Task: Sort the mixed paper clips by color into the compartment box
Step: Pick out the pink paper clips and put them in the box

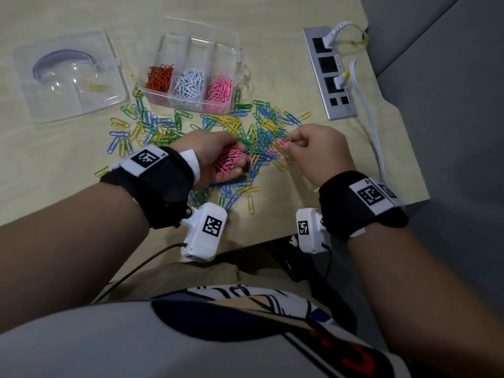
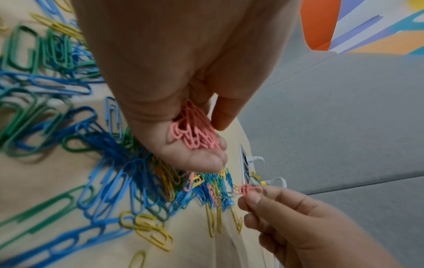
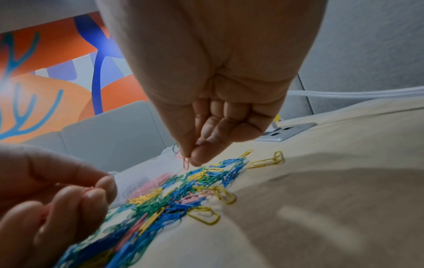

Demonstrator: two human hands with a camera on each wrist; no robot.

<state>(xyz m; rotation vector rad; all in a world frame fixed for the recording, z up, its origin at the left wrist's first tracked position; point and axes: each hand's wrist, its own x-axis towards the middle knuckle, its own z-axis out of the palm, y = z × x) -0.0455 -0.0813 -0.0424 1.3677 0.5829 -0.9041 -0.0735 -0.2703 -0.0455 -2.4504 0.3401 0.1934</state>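
Compartment box [image 1: 240,54]: clear rigid plastic, rectangular with rounded corners, thin dividers. It stands at the far middle of the table [image 1: 49,170], a pale surface with faint wood grain. Three near compartments are filled: red clips [image 1: 160,77] on the left, white clips [image 1: 189,83] in the middle, pink clips [image 1: 219,90] on the right. The cells behind them look bare, though the clear walls make this hard to judge.

Lid [image 1: 71,75]: clear plastic, square, rounded corners, with a curved purple handle moulded in; lies flat to the left of the box, apart from it.

Loose pile [image 1: 169,126]: thin coated-wire paper clips, looped oval form, in blue, green and yellow with a few pink among them; spread on the table in front of the box and under both hands.

Left hand [image 1: 215,156]: palm turned up and cupped, fingers curled round a bunch of pink clips [image 1: 229,162], also visible in the left wrist view [image 2: 195,134]. It sits over the middle of the pile.

Right hand [image 1: 319,151]: fingers bunched, thumb and forefinger pinching a small tangle of pink clips [image 1: 283,143] just above the pile, to the right of the left hand; the remaining fingers are folded into the palm [image 3: 229,112].

Power strip [image 1: 331,75]: brushed grey metal, oblong, dark sockets, set into the table on the right; white plugs and a smooth white cable [image 1: 371,115] lead from it.
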